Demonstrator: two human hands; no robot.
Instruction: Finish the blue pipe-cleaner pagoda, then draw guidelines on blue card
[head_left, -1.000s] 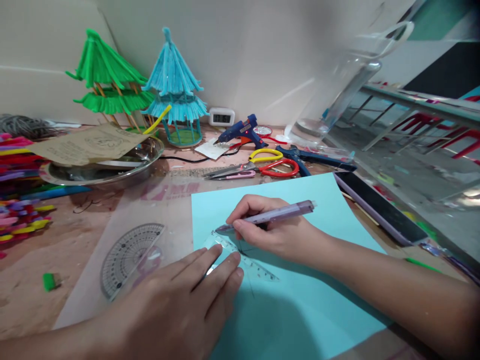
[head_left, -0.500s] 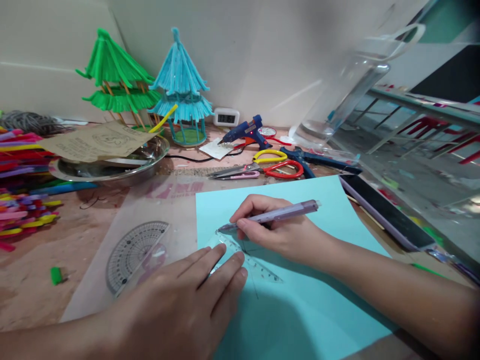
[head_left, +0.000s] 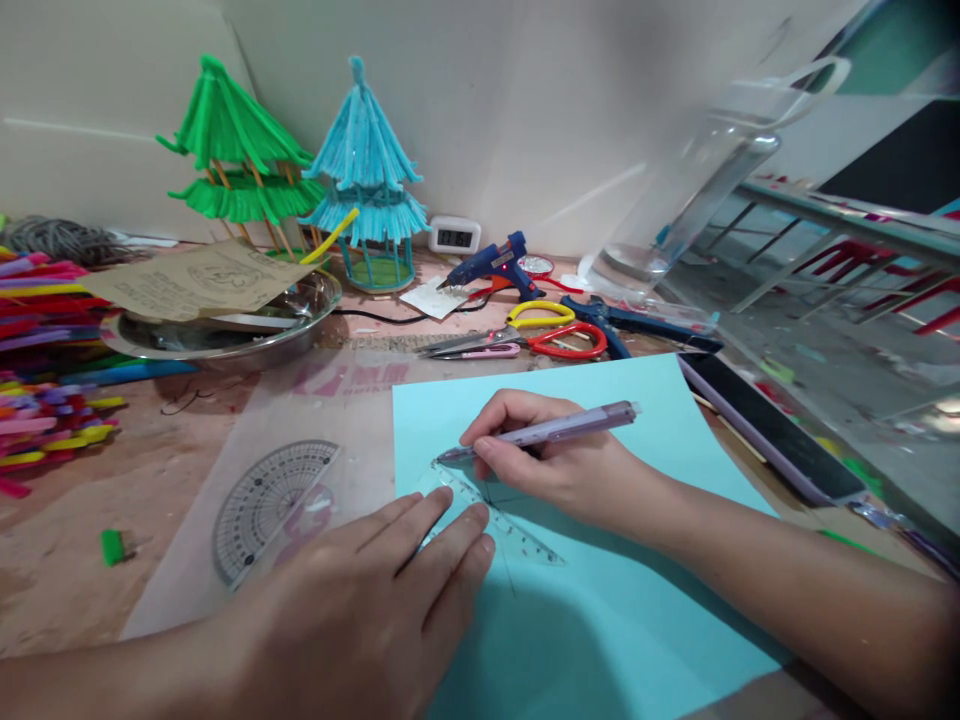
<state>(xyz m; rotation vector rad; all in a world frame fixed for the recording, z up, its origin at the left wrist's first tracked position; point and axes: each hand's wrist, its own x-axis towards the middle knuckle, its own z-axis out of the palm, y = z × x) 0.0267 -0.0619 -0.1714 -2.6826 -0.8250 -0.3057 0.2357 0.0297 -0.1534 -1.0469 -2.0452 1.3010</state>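
Note:
A light blue sheet of paper [head_left: 600, 620] lies in front of me with a few thin drawn lines on it. My left hand [head_left: 397, 570] rests flat, its fingers stretched over a clear set square [head_left: 529, 540] and pressing it to the paper; part of the set square is hidden under them. In my right hand [head_left: 544, 450] is a translucent purple pen [head_left: 570, 424], gripped near its lower end. Its tip meets the paper by the set square's upper left corner. Left of the sheet, a clear protractor [head_left: 270, 510] lies on a translucent plastic sheet [head_left: 225, 560].
Behind the paper lie red and yellow-handled scissors [head_left: 551, 328], blue pliers [head_left: 622, 320] and a blue glue gun [head_left: 491, 263]. A metal bowl [head_left: 300, 335], pipe cleaners [head_left: 45, 420] and green [head_left: 232, 130] and blue [head_left: 364, 150] pipe-cleaner towers stand left. A phone [head_left: 772, 430] lies right.
Both hands, the pen and the set square stay in nearly the same place. Only a slight shift of the camera view shows.

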